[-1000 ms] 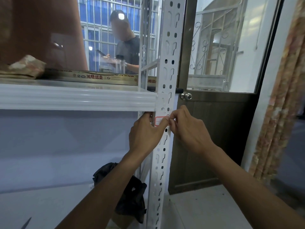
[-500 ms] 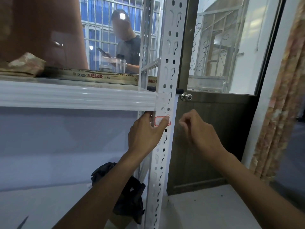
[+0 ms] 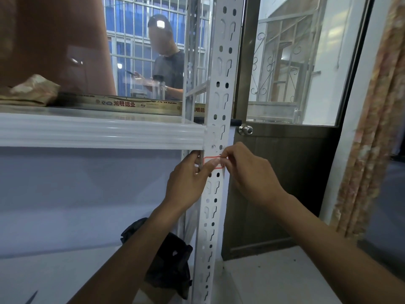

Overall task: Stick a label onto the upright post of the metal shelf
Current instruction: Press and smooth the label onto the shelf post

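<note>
A white perforated upright post [image 3: 215, 194] of the metal shelf runs down the middle of the head view. A small white label with a red border [image 3: 210, 160] lies on the post just below the shelf beam [image 3: 98, 132]. My left hand [image 3: 188, 178] wraps round the post's left edge, its thumb pressing on the label's lower part. My right hand [image 3: 247, 170] is at the post's right side with curled fingers, and its fingertips touch the label's right end. Both hands partly hide the label.
A brown door [image 3: 285, 183] with a round knob [image 3: 245, 129] stands right of the post, a patterned curtain [image 3: 372, 139] further right. A black bag [image 3: 168, 255] lies on the lower shelf. A long box [image 3: 122, 103] rests on the upper shelf. A person stands behind the window.
My right hand had drawn away to the right of the post; now it is back at the label's right end. My left hand kept its thumb on the label.
</note>
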